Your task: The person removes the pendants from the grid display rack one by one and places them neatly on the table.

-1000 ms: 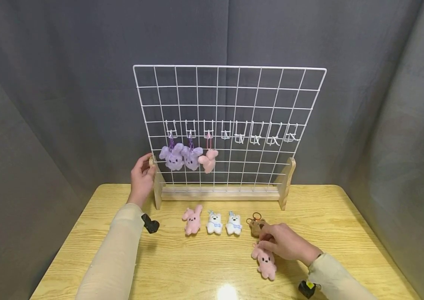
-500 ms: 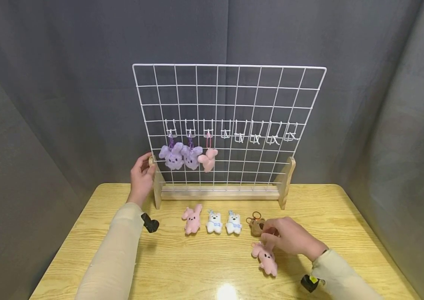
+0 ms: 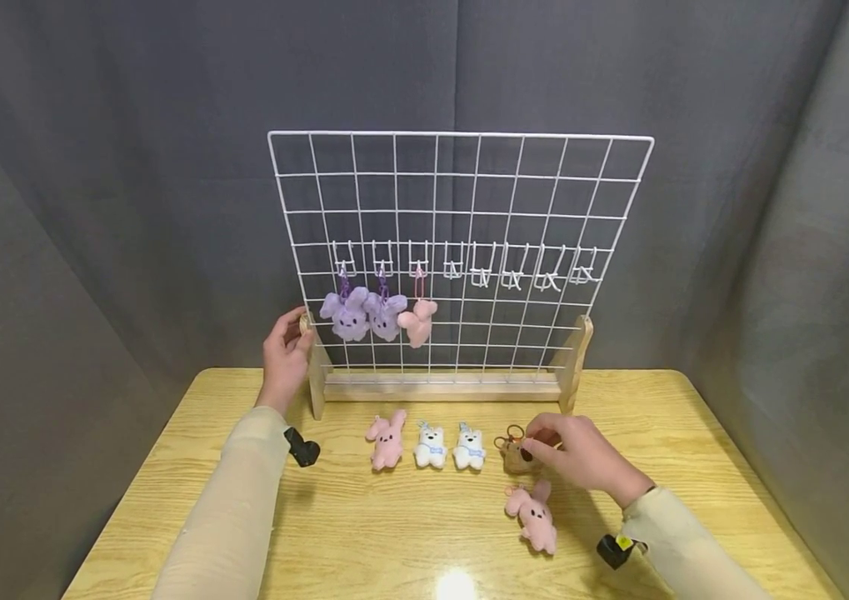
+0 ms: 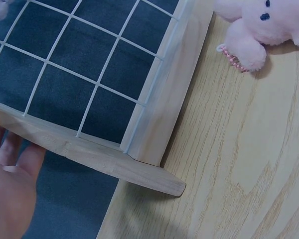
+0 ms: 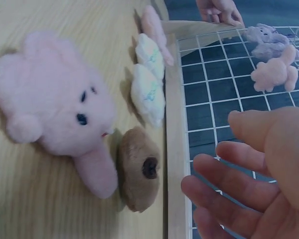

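Note:
My left hand grips the wooden upright at the left end of a white wire grid rack. In the head view, my right hand hovers over the right side of a brown plush keychain, covering part of it. The right wrist view shows those fingers apart and loosely bent, holding nothing. Just below that hand lies a pink plush bunny keychain. Further left lie two white plush bear keychains and a second pink bunny.
Several white hooks run across the grid. Two purple plush bunnies and a pink plush hang from the left ones. The wooden table lies in front, and a grey curtain is behind.
My right hand has left the front pink bunny's ear and moved up over the brown plush. That bunny has shifted slightly and turned. My left hand stays on the upright.

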The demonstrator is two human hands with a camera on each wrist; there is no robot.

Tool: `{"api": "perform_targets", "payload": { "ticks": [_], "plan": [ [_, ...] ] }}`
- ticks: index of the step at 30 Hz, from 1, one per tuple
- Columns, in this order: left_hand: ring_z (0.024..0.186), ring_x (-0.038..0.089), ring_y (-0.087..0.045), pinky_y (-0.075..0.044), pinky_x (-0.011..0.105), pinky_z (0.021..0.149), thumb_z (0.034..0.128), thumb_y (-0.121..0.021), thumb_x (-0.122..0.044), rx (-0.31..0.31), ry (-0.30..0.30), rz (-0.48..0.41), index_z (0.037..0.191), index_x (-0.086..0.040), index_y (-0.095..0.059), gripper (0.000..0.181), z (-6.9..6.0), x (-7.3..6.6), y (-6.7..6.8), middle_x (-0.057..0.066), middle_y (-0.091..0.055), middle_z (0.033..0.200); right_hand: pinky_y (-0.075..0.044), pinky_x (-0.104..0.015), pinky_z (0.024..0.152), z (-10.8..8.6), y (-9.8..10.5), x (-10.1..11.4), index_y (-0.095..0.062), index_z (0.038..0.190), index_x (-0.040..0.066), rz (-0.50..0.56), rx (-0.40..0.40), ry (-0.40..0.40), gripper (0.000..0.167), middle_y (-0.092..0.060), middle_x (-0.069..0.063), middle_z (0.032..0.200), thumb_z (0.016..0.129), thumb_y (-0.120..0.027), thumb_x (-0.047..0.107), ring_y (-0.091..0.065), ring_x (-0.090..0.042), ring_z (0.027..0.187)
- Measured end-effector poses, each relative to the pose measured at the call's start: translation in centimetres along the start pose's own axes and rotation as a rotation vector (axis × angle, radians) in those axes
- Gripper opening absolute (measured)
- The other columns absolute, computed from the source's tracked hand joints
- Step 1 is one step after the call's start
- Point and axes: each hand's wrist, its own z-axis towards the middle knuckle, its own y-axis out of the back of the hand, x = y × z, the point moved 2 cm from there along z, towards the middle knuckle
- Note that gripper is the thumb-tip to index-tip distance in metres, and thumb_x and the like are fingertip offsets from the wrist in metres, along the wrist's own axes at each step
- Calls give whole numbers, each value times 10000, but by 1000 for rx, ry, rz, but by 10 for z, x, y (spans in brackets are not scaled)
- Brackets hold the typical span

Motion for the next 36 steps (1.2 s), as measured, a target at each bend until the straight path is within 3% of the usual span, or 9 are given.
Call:
{"api": "perform_targets", "payload": {
  "ticks": [12, 22, 30, 36],
  "plan": [
    [1169, 237, -594, -486, 131, 908, 1071, -557, -7, -1, -7, 16, 1502, -93, -541, 440, 0, 0, 0, 218, -594, 1315, -588, -350, 807, 31, 11, 12, -725, 1132, 136, 45, -122, -5, 128, -755, 42, 988, 1018, -714, 195, -710, -125, 911],
    [1177, 219, -598, -496, 142, 887, 1070, -562, -13, -17, 21, 24, 1503, -96, -541, 442, 1, 0, -1, 214, -600, 1332, -602, -401, 809, 66, 7, 38, -688, 1233, 100, 87, -184, 19, 247, -752, -20, 1068, 1020, -713, 223, -731, -201, 950],
    [1237, 285, -589, -490, 139, 885, 1078, -561, -42, -2, 51, 15, 1531, -131, -523, 463, 2, -3, -1, 211, -592, 1374, -601, -456, 890, 95, 5, 60, -635, 1330, 85, 168, -228, 0, 352, -720, -139, 1244, 1027, -701, 253, -709, -261, 1074],
    [1225, 266, -588, -492, 134, 886, 1075, -560, -31, 1, 52, 8, 1528, -125, -526, 463, 3, 0, -2, 199, -589, 1382, -578, -517, 952, 112, 0, 75, -582, 1418, 98, 208, -234, 11, 464, -671, -165, 1359, 1014, -718, 281, -690, -333, 1158]
  ]
}}
